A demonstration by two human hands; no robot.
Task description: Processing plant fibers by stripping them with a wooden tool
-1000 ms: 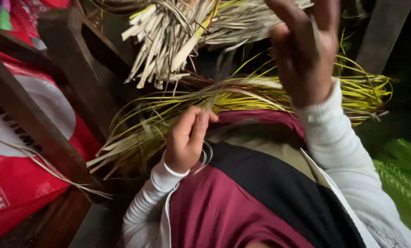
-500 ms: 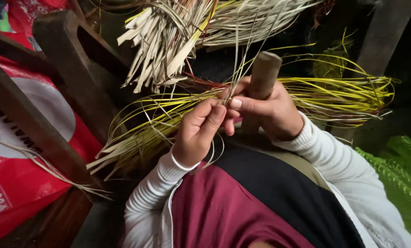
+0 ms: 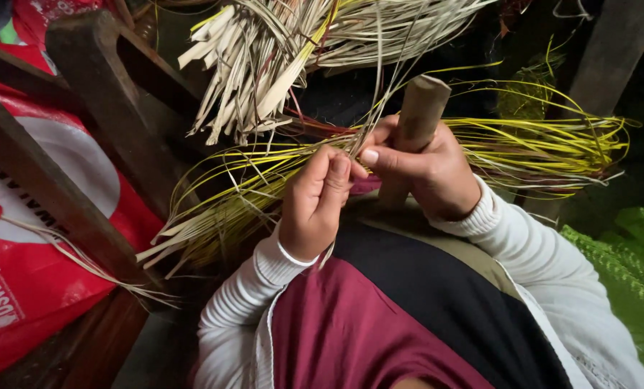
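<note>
Yellow-green palm leaf strips (image 3: pixel 264 180) lie across the lap, pinched between the left hand (image 3: pixel 315 205) and right hand (image 3: pixel 426 169), whose fingers also grip a round wooden stick (image 3: pixel 416 122).

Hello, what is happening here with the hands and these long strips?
A person works with thin plant strips. The right hand grips a wooden stick upright, and the left hand pinches a pale strip right beside it. A bundle of yellow-green strips lies across behind the hands, and a bunch of dry pale strips hangs above. A red bag sits at the left.
</note>
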